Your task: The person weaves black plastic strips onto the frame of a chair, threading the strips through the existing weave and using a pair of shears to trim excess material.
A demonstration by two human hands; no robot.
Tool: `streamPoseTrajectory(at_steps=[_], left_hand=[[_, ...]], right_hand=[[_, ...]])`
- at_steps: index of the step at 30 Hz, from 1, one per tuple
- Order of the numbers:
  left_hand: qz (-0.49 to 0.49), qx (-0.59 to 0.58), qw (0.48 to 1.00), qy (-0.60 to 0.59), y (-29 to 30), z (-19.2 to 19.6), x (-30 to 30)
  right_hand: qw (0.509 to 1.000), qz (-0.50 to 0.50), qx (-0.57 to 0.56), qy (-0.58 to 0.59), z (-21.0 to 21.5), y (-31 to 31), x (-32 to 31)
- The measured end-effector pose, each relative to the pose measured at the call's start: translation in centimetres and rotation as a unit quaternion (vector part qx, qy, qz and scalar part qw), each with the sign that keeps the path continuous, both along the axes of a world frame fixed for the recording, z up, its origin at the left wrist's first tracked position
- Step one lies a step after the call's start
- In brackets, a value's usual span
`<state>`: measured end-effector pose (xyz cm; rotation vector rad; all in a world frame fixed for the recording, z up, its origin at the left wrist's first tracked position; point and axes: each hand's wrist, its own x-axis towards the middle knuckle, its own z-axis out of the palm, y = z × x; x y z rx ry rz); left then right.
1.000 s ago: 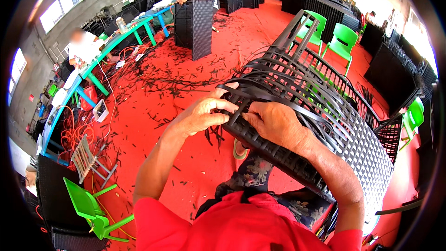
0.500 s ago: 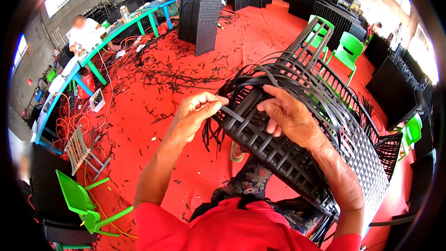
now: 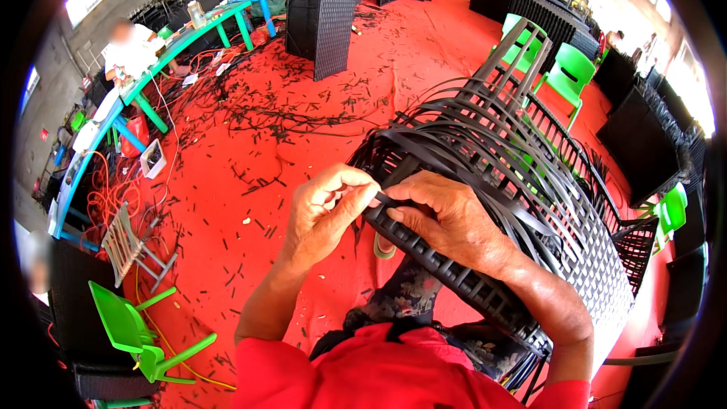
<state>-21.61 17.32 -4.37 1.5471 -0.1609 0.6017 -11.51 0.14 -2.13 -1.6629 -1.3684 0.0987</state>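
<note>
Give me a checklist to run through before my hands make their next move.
1. Left hand pinching the strip: ok.
2. Right hand at the corner of the woven piece: ok.
3. Right hand gripping the strip too: cannot tell.
4. Loose strips clear of the right hand: not ok, they arch close beside it.
5. Floor tidy: not ok, black scraps litter it.

2 bare forearms (image 3: 274,295) converge; the bare left hand (image 3: 318,223) pinches thumb-to-finger, just beside the bare right hand (image 3: 454,216), its fingers (image 3: 420,188) bent.
</note>
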Motion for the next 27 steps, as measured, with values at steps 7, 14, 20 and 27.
streamPoseTrajectory(at_steps=[7,14,20,27], left_hand=[[0.152,0.338,0.929,0.026,-0.1,0.0,-0.1],[0.216,0.497,0.84,-0.008,-1.6,1.4,0.1],[0.263,0.567,0.779,-0.049,-2.4,0.8,0.4],[0.293,0.562,0.765,-0.111,-2.6,-0.3,0.7]], right_hand=[[0.977,-0.049,-0.021,0.206,-0.1,-0.9,0.4],[0.969,-0.084,-0.031,0.229,0.1,-0.6,0.8],[0.962,-0.078,-0.027,0.261,0.4,-0.6,0.5],[0.967,-0.079,-0.012,0.242,0.0,-0.7,0.3]])
